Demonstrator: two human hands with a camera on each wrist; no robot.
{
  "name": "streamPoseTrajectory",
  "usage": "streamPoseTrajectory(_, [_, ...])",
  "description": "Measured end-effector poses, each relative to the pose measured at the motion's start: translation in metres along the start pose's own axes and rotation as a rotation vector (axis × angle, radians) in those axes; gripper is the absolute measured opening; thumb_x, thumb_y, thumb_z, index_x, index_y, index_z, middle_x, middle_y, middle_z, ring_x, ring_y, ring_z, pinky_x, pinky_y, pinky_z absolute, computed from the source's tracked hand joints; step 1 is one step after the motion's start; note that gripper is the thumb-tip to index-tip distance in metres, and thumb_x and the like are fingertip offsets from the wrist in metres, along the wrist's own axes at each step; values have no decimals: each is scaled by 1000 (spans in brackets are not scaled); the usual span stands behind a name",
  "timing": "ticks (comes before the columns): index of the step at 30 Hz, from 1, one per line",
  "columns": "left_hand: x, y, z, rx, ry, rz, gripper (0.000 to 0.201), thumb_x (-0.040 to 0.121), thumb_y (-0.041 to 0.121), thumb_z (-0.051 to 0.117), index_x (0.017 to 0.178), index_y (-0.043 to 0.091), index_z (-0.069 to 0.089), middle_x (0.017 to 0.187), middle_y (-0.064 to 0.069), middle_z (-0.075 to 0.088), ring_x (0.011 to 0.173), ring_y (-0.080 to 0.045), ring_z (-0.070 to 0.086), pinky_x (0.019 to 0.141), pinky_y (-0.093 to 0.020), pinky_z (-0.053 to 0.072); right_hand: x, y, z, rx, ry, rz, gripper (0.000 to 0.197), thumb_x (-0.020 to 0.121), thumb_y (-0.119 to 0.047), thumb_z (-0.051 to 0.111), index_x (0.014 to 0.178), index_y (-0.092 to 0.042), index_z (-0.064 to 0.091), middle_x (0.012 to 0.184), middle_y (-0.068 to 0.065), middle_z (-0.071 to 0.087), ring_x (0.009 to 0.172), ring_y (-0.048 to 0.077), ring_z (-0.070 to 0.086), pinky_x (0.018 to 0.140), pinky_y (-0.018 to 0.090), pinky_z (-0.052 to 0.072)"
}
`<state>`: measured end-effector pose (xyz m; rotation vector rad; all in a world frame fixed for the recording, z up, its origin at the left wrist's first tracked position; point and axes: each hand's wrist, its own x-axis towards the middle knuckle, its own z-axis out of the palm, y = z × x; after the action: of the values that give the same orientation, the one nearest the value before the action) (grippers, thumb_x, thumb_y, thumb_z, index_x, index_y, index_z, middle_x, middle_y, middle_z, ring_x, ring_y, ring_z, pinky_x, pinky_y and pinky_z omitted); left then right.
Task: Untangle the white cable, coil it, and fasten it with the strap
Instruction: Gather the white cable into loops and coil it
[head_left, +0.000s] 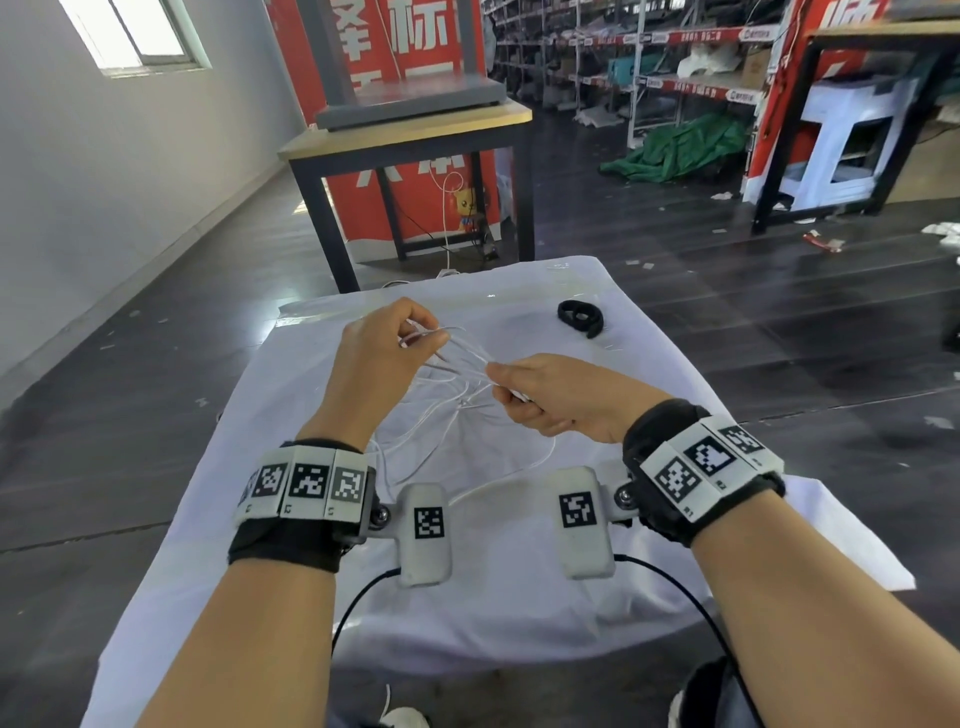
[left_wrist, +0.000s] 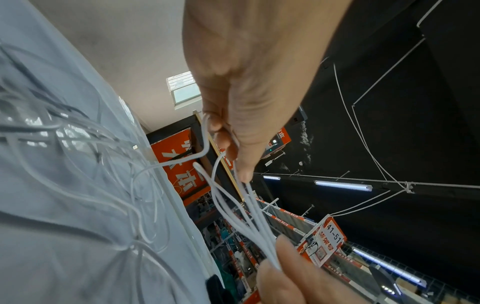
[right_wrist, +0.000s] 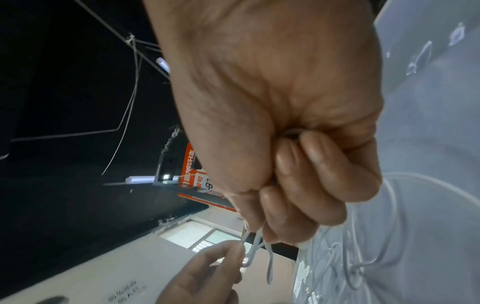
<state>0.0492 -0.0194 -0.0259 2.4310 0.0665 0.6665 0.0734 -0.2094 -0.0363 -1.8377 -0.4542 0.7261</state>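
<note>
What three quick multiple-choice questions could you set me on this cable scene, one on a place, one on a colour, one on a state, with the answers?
1. Where does the strap lie?
A. on the white cloth, beyond the right hand
B. on the floor
C. round the left wrist

2. What colour is the strap?
A. red
B. black
C. green

3. How is the white cable right now?
A. neatly coiled and fastened
B. lying untouched
C. held in loose strands between both hands

Answers:
1. A: it rests on the cloth's far right part, touching neither hand.
2. B: it is dark against the cloth.
3. C: the left hand and the right hand each pinch strands, and loops trail onto the cloth.
</note>
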Motion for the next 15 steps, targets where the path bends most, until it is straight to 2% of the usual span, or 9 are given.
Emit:
streamPoseTrajectory(3, [1,-7,-1,93,-25,37,7,91,24,63,95,19,66,88,3,60,84,-14,56,65,-13,35,2,2,1,-120,13,41,38,102,-38,34,73,-15,45,56,-4,31,44,9,22,46,21,17])
streamPoseTrajectory(5, [2,-12,-4,110,-10,38,10,92,20,61,97,17,69,92,1,63,89,-16,57,69,-13,35,2,3,1,-183,2,76,40,102,-39,34,75,-14,49,55,-4,34,45,10,23,47,21,19])
streamPoseTrajectory(7, [2,-13,-6,33,-17,-40,14,91,21,62,99,16,72,97,2,66,88,-13,58,68,-9,36,1,4,1,-230,-20,83,41,101,-41,35,77,-13,54,56,-4,36,47,11,25,47,21,22])
streamPoseTrajectory(10, [5,-13,-5,-89,-97,-211,20,90,22,61,109,21,69,111,5,64,98,-10,58,68,-16,43,-2,3,0,-261,-61,63,41,101,-41,36,82,-13,59,56,-4,35,50,12,25,49,22,22])
streamPoseTrajectory(12, [6,-14,-3,-141,-194,-339,30,91,16,57,121,21,62,121,5,56,102,-12,52,64,-16,40,-2,3,1,-242,-65,39,41,101,-40,37,83,-12,60,55,-5,34,49,12,25,48,21,22])
streamPoseTrajectory(15, [6,-18,1,-176,-330,-451,40,91,16,57,131,17,54,120,-2,56,95,-15,51,74,-21,40,-3,3,-1,-197,-40,-10,40,102,-37,37,84,-11,60,55,-6,33,46,9,25,46,19,23])
